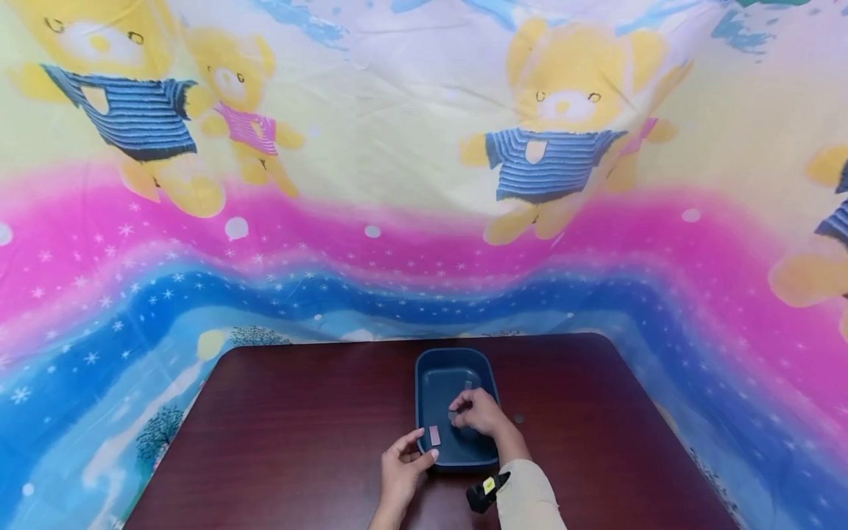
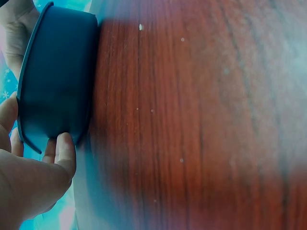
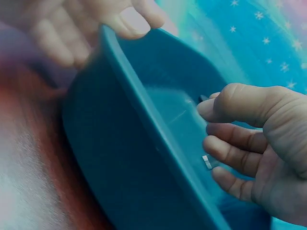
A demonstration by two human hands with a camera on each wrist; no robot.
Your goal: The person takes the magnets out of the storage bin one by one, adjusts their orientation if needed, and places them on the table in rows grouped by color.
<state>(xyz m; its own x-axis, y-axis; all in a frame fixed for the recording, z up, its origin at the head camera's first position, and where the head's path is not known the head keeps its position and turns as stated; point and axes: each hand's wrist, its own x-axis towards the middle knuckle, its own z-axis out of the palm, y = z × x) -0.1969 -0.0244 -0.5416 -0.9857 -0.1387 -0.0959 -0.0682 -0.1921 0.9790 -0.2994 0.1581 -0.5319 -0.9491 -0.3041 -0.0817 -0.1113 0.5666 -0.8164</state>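
A dark blue plastic tray (image 1: 457, 464) with a raised rim stands on the table. My left hand (image 1: 401, 471) grips its near left corner, the thumb at the rim and fingers against the outer wall (image 2: 62, 72). Over the inside of the tray, my right hand (image 1: 482, 414) pinches a small grey disc (image 1: 453, 415) between thumb and fingertips; in the right wrist view only a dark edge of it (image 3: 202, 98) shows beyond the thumb. A small pink rectangular piece (image 1: 433, 435) lies in the tray by the left fingers. Farther back inside is a small pale strip (image 1: 467, 384).
On the brown wooden table (image 1: 318, 427), a small round grey disc (image 1: 519, 418) lies just right of the tray. A bear-print cloth (image 1: 371, 280) hangs behind and around the table. A black strapped device (image 1: 488, 492) sits at the right sleeve.
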